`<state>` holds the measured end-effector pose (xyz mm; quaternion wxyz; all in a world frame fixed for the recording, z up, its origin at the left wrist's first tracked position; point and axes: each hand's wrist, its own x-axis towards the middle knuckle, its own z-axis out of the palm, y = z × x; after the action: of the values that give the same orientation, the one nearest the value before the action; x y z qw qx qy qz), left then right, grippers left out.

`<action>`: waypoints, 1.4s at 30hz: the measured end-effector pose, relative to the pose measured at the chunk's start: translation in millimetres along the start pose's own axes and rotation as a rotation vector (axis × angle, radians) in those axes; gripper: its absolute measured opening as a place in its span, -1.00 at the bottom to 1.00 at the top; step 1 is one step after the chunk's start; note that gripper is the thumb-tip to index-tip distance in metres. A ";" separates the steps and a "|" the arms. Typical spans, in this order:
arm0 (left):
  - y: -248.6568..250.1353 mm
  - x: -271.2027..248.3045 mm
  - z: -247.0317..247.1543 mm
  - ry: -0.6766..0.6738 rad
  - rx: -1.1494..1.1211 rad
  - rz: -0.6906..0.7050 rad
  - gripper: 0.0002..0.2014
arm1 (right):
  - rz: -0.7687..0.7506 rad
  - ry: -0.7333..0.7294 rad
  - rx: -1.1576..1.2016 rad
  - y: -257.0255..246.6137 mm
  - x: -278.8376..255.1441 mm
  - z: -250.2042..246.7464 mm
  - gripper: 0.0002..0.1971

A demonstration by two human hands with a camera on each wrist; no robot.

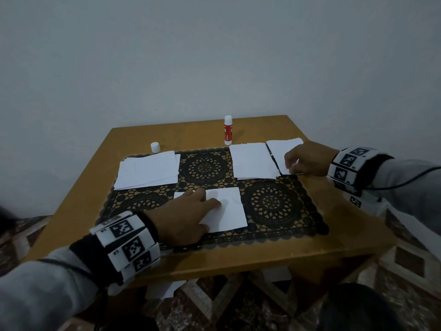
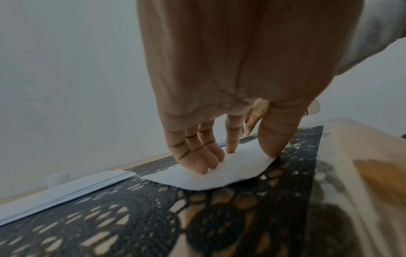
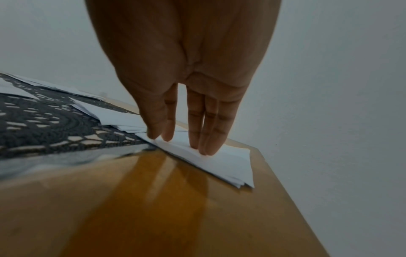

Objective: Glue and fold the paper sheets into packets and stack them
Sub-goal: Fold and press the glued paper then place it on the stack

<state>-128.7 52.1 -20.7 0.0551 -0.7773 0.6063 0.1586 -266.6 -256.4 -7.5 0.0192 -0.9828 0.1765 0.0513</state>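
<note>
All three views are dim and cool-toned, with soft, even light and a greyish cast on the wall (image 1: 214, 56). In the head view the corners darken toward 7 and 5 o'clock, and the tabletop (image 1: 322, 230) edges bow from wide-angle distortion. Faint soft shadows lie beside the left hand (image 1: 188, 216) on the white sheet (image 1: 229, 209). The tabletop gloss gives a pale sheen at 3 o'clock in the left wrist view and mirrors the right hand (image 3: 186, 87) as streaks toward 6 o'clock in the right wrist view. Both wrist views smear near the lower edge; the lace mat (image 2: 110, 217) blurs there, and noise grains the wall.
</note>
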 end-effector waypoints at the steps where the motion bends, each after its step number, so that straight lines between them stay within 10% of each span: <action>1: 0.0 0.4 -0.3 0.001 -0.005 0.000 -0.40 | 0.000 0.010 0.010 0.1 -0.6 0.8 -0.86; 21: 0.4 0.8 -1.0 -0.006 -0.020 -0.013 -0.38 | 0.312 0.262 0.357 11.7 7.6 0.0 -0.90; 33: 2.9 -10.5 -7.2 0.016 -0.087 -0.026 -0.55 | 0.103 0.491 0.132 -5.8 -7.8 -26.5 -0.82; 39: -0.4 -23.6 -20.1 0.267 -0.334 -0.096 -0.66 | -0.058 0.662 0.244 -53.0 -24.5 -68.3 -0.86; 42: -18.6 -23.5 -31.3 0.497 -0.656 -0.210 -0.61 | -0.134 0.511 0.608 -80.3 -32.6 -90.4 -0.88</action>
<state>-110.2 70.0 14.2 -0.3274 -0.8258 0.4360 0.1444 -260.5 -175.0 87.4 0.2677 -0.9228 0.1184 -0.2506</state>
